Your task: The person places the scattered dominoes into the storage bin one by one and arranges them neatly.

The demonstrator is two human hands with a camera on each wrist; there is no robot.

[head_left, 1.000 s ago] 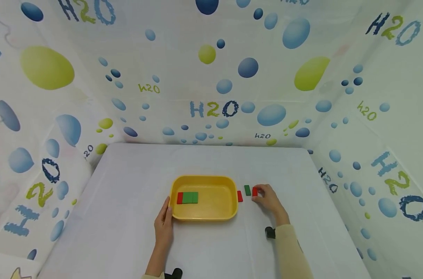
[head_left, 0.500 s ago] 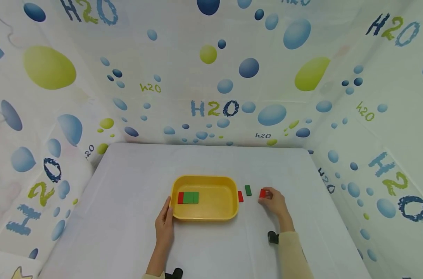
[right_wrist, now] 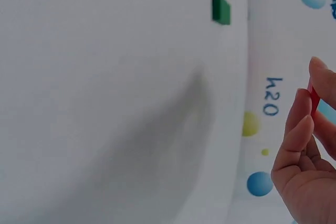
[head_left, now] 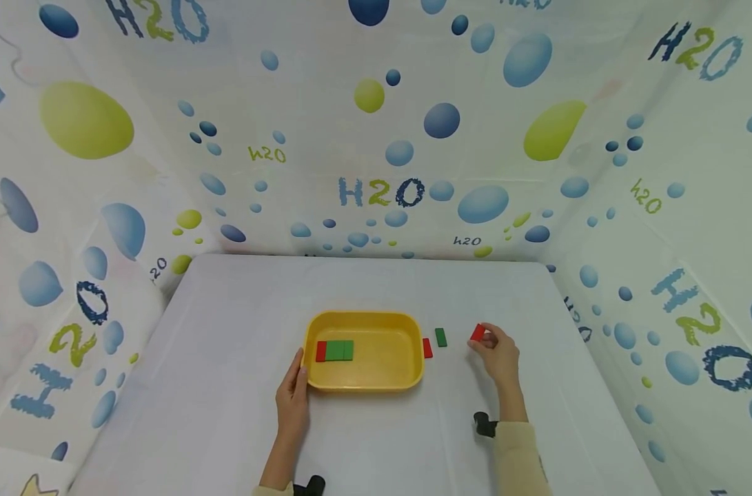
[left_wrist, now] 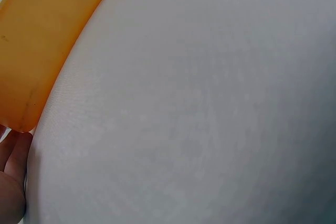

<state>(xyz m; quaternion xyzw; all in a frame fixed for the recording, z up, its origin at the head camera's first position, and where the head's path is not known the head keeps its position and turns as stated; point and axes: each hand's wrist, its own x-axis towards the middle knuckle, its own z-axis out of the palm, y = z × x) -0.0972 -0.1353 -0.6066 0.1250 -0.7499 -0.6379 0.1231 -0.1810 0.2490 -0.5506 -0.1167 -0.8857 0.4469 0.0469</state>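
Note:
A yellow tray (head_left: 376, 386) lies on the table, with a red block (head_left: 321, 351) and two green blocks (head_left: 338, 350) side by side in its left part. My left hand (head_left: 293, 399) rests against the tray's left end, its fingers extended along the outer wall. In the left wrist view those fingertips touch the underside of the orange-looking tray (left_wrist: 47, 40). Between thumb and fingers, my right hand (head_left: 498, 353) pinches a red block (head_left: 478, 333), raised above the table to the right of the tray. Most of that block is hidden by the fingers in the right wrist view.
Another red block (head_left: 427, 348) lies right beside the tray's right wall. A little further right is a loose green block (head_left: 440, 337). The white table (head_left: 227, 303) is enclosed by white curtains (head_left: 326, 138) printed with bubbles and H2O lettering.
My right hand has moved right, away from the loose green block, and lifted the red block, which now tilts in its fingers. The left hand and the tray have stayed in place.

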